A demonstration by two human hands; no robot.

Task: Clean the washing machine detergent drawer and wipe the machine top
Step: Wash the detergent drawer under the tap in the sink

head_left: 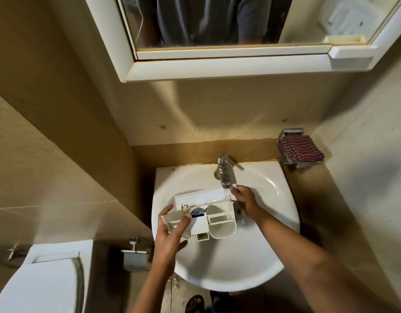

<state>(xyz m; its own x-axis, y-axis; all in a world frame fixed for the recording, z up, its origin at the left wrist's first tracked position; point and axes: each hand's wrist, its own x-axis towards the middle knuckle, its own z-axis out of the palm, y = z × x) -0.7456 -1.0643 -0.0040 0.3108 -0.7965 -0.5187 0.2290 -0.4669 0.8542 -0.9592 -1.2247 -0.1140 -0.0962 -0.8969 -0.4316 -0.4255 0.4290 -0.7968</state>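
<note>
A person is holding a white detergent drawer (208, 213) over the bowl of a bathroom sink (274, 245). Its front panel is turned toward the tap (224, 170), apparently so that water from the spout can run through the compartments and drain straight into the bowl. The left hand (170, 236) is grasping the drawer's near-left end, with the thumb lying across the top beside the blue insert (197, 213) and the fingers wrapped beneath, seemingly taking the weight. The right hand (244, 199) is pinching the far-right corner just under the spout, likely steering that end; whether water is flowing cannot be told. A red checked cloth (299, 147) is lying folded on a metal wall holder to the right of the sink, well apart from the drawer. It is probably being kept dry for wiping the machine top, which is not in view.
</note>
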